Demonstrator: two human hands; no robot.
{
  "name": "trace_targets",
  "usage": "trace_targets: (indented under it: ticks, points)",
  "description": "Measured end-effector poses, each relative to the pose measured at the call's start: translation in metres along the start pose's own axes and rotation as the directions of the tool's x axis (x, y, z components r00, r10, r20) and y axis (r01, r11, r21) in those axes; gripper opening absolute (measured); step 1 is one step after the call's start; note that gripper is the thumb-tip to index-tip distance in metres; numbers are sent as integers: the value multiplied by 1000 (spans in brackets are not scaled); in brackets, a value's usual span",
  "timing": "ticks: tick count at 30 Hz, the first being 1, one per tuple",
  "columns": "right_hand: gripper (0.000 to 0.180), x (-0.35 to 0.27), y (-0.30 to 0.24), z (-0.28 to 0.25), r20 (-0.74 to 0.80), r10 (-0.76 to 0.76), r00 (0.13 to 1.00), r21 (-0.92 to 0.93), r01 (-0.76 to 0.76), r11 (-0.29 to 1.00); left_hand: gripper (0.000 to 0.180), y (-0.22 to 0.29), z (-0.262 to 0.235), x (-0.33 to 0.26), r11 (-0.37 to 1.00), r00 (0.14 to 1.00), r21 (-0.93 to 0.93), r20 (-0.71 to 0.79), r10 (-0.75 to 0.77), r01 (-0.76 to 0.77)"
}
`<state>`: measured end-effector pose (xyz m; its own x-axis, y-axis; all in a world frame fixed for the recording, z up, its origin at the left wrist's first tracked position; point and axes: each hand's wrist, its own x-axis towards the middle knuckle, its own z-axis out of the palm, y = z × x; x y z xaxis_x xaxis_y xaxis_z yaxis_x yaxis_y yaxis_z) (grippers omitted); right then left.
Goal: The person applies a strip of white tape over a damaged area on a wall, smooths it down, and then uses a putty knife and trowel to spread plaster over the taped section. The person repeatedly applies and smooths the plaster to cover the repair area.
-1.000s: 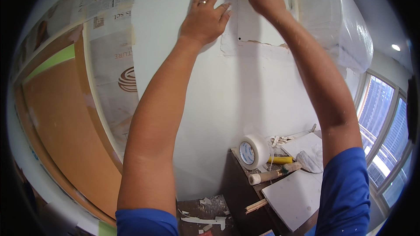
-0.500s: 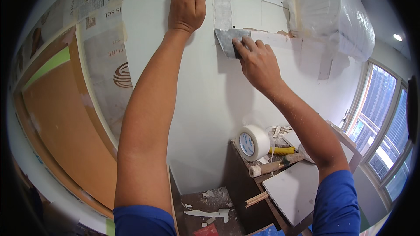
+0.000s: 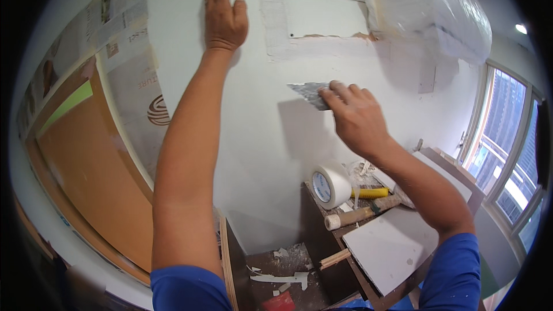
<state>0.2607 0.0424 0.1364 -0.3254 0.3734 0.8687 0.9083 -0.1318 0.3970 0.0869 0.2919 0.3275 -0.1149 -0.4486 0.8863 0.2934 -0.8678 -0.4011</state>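
Observation:
My left hand [image 3: 226,14] lies against the white wall [image 3: 247,115], fingers spread apart and pointing up. In my right hand [image 3: 360,118] is a wide, thin metal putty knife [image 3: 311,94], smeared grey and white. Its blade points left and stands off the wall, throwing a shadow below it. Above the blade runs a strip of mesh joint tape [image 3: 274,17], covered with a thin coat of filler along the left and lower sides of a patched panel [image 3: 322,17]. The panel's lower edge looks rough and brownish.
A plastic-wrapped unit [image 3: 435,11] juts out at the upper right, near a window [image 3: 498,138]. Below, a dark cabinet [image 3: 314,207] carries a tape roll [image 3: 331,186], a yellow tube [image 3: 370,193], a rolled tube [image 3: 348,217] and a white board [image 3: 386,247]. An orange-brown door [image 3: 92,167] stands left.
My right hand has drawn the putty knife down and away from the taped seam, leaving a wider pale band there. My left hand stays on the wall while the view has shifted slightly.

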Motion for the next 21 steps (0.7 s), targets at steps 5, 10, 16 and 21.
trace_targets:
  ticks: [5,10,16,21]
  points:
    - [21,-69,38,-91,155,313,937,292,-346,892,62,-35,-6,-3,999,998,-1,33,-53,53]
    - [27,-186,72,-179,508,694,510,483,-836,261,47,-61,-35,-4,941,965,-255,192,-177,223]
    - [37,-293,46,-224,482,854,197,549,-827,-119,57,162,-169,-103,800,524,-3,757,-390,600]
    - [37,-316,36,-209,526,835,162,573,-793,-207,59,242,-327,-124,622,286,200,754,-592,757]
